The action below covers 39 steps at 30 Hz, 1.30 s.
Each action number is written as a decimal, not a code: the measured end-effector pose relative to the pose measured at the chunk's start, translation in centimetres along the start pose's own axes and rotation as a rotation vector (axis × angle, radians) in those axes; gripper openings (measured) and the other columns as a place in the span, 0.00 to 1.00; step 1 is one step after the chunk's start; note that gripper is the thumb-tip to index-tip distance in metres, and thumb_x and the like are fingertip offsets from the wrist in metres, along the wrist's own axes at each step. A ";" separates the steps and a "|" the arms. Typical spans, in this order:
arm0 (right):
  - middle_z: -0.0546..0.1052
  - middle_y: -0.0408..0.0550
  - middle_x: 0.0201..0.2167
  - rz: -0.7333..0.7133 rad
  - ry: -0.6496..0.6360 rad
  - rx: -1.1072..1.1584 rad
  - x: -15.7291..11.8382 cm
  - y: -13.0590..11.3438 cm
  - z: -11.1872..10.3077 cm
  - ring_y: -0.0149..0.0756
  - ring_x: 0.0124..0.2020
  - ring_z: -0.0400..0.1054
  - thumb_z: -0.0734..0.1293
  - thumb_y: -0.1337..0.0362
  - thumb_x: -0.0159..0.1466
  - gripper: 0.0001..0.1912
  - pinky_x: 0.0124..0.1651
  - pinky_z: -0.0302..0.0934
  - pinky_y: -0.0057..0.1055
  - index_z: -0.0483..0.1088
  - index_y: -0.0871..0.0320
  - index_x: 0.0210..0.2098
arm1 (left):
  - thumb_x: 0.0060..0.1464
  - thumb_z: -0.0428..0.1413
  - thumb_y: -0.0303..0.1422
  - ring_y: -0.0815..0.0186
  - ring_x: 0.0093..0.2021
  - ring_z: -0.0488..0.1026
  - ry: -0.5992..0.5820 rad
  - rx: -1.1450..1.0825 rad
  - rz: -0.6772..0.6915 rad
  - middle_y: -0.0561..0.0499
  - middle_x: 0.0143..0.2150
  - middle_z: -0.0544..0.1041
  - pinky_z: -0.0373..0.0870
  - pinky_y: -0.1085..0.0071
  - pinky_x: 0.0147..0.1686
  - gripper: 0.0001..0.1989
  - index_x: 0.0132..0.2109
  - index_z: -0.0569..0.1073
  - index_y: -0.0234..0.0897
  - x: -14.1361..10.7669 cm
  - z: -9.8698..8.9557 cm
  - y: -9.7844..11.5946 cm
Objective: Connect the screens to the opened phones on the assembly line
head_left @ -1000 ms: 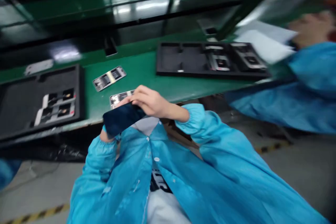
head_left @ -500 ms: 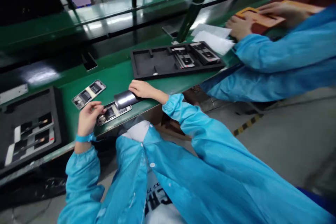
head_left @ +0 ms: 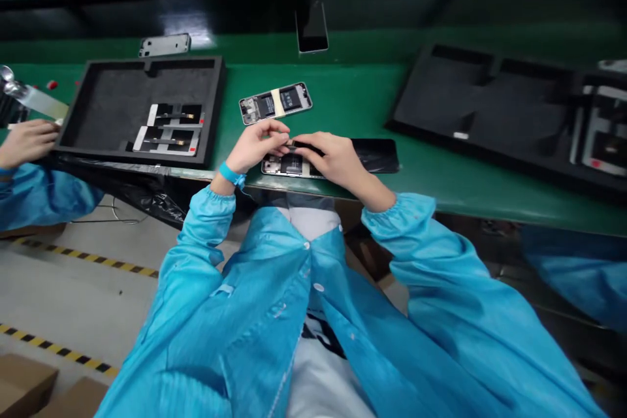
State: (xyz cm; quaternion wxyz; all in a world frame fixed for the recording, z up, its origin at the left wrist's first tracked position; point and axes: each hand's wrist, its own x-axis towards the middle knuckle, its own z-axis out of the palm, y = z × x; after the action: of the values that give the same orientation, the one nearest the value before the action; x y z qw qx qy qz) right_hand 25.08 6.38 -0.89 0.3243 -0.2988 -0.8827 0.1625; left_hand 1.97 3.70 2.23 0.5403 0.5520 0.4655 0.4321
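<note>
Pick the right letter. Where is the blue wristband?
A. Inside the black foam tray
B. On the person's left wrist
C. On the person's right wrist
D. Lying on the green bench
B: the blue wristband circles the wrist of the left hand, just past the cuff of the blue smock.

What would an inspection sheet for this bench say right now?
Surface: green workbench, black foam tray on it.
Job's things: phone frame under both hands; black phone panel beside it; taped phone frame beyond.
Clutter: black plastic bag below the bench edge.
Hands: left hand and right hand both over the phone frame.
Cables: thin wire on the floor.
Surroundings: co-worker's hand, striped floor tape, cardboard boxes.
</note>
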 end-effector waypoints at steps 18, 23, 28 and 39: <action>0.82 0.54 0.45 -0.082 -0.129 -0.285 -0.8 -0.5 -0.1 0.42 0.44 0.72 0.62 0.67 0.75 0.17 0.46 0.65 0.38 0.82 0.54 0.55 | 0.69 0.55 0.57 0.46 0.72 0.69 -0.120 0.961 0.417 0.35 0.71 0.73 0.61 0.45 0.74 0.34 0.71 0.72 0.40 -4.3 -3.3 -3.8; 0.82 0.54 0.45 -0.099 -0.105 -0.266 -1.2 -0.2 0.0 0.42 0.44 0.72 0.63 0.67 0.75 0.16 0.46 0.66 0.39 0.83 0.53 0.53 | 0.71 0.54 0.55 0.46 0.74 0.66 -0.148 0.989 0.398 0.38 0.73 0.71 0.58 0.42 0.75 0.31 0.71 0.72 0.45 -4.4 -3.2 -3.7; 0.82 0.54 0.47 -0.050 -0.082 -0.186 -1.4 0.0 0.4 0.43 0.46 0.74 0.63 0.66 0.75 0.16 0.48 0.67 0.41 0.83 0.51 0.53 | 0.70 0.54 0.57 0.46 0.74 0.66 -0.144 0.991 0.383 0.37 0.73 0.71 0.58 0.42 0.76 0.34 0.73 0.70 0.43 -4.4 -3.1 -3.7; 0.82 0.55 0.45 -0.070 -0.128 -0.234 -1.1 -0.6 0.1 0.42 0.45 0.72 0.63 0.64 0.76 0.16 0.47 0.65 0.40 0.84 0.53 0.51 | 0.71 0.54 0.53 0.46 0.74 0.66 -0.151 1.029 0.396 0.40 0.73 0.70 0.58 0.40 0.75 0.28 0.70 0.73 0.47 -4.5 -3.0 -3.6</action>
State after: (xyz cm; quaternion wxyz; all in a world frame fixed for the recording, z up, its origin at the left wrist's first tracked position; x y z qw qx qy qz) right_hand 25.44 5.18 -1.24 0.2357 -0.2926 -0.9244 0.0659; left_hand -1.99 -0.19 -1.13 0.1415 0.8510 0.4637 0.2016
